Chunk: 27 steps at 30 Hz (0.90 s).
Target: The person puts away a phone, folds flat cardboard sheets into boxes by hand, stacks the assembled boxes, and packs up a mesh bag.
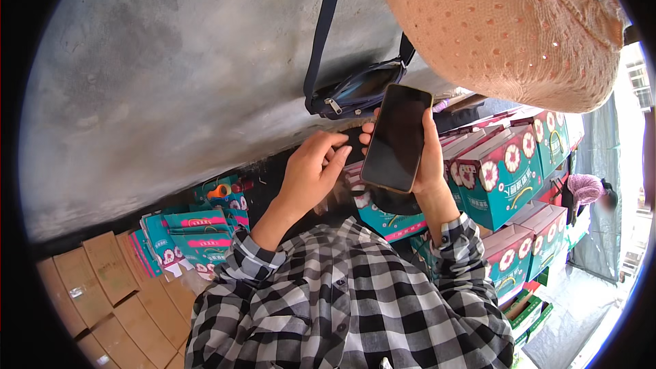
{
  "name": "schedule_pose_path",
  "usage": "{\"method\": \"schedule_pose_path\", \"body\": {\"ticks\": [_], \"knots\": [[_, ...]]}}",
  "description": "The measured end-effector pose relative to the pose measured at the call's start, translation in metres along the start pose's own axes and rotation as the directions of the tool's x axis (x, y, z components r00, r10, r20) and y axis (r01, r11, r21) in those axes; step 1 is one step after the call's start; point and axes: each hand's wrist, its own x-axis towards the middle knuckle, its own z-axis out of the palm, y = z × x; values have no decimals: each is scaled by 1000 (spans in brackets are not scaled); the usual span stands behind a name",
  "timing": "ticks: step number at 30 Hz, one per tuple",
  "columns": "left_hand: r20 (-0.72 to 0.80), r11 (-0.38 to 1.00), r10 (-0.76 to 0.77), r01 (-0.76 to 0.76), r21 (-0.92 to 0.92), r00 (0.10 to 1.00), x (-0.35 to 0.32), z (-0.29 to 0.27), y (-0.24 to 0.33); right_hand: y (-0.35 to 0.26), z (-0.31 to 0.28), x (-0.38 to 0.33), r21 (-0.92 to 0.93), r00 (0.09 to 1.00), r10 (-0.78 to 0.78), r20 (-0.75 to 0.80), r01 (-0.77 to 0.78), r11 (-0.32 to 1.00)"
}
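My right hand (430, 167) is wrapped round a smartphone (395, 138) with a dark screen. It is held upright and tilted a little, the thumb along its right edge and fingertips showing at its left edge. To the left of the phone is my left hand (313, 172), its fingers loosely curled and thumb and forefinger tips close together. Nothing shows between them, and they are apart from the phone. Just beyond both hands, a dark blue shoulder bag (359, 92) with an unzipped top hangs by its strap against the grey wall.
Teal and maroon gift boxes (502, 178) are stacked on the right. Folded teal packaging (198, 232) and an orange tape roll (219, 191) lie at the left, beside brown cartons (109, 266). A peach knitted cap (506, 27) fills the upper right. A person (586, 190) is at far right.
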Motion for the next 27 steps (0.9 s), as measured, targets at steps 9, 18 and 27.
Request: {"method": "schedule_pose_path", "body": {"ticks": [9, 18, 27], "knots": [[-227, 824, 170, -12, 566, 959, 48, 11, -31, -23, -3, 63, 148, 958, 150, -246, -116, 982], [-226, 905, 72, 32, 425, 972, 42, 27, -29, -32, -22, 93, -54, 879, 219, -423, -266, 962], [-250, 922, 107, -2, 387, 962, 44, 38, -31, -27, -36, 115, -64, 800, 102, -591, -172, 983]]}}
